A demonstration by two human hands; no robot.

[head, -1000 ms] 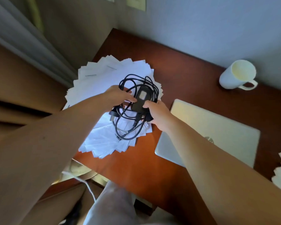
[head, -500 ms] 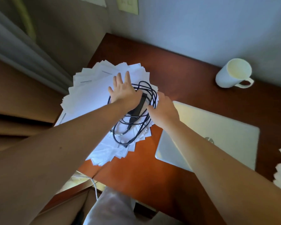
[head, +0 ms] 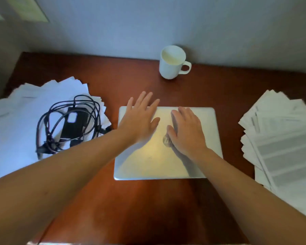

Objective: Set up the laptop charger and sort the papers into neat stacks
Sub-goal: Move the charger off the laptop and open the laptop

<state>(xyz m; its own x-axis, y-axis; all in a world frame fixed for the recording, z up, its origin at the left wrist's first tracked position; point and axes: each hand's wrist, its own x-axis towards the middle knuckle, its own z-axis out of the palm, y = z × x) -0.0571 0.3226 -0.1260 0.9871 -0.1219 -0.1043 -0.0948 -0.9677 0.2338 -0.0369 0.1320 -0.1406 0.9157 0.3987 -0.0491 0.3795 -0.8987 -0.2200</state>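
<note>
Laptop [head: 148,161] lies closed and flat at the middle of the bench [head: 148,209], with both hands above its lid, so the step in hand looks like seating or opening the machine before power is brought to it.

To do that well, I would square the laptop to the bench's near edge and leave bare wood on its left side, where the charger [head: 72,122] waits. The black brick sits in a tangle of its own cable on top of the left pile [head: 16,121] of fanned white sheets. Lifting that bundle clear of the paper and unwinding it in the air should keep the loops from dragging sheets off. The right pile [head: 281,144], printed and also fanned, lies well apart from all this. A white mug [head: 172,61] stands near the wall behind the laptop; the cable is best kept away from it.

Both forearms reach forward from the near edge and converge on the lid. The left hand [head: 140,119] is flat, palm down, fingers spread wide and holding nothing, its fingertips past the lid's far edge. The right hand [head: 185,131] is likewise flat and empty, fingers closer together, over the lid's centre. Whether the palms press the lid or hang just above it I cannot tell.
</note>
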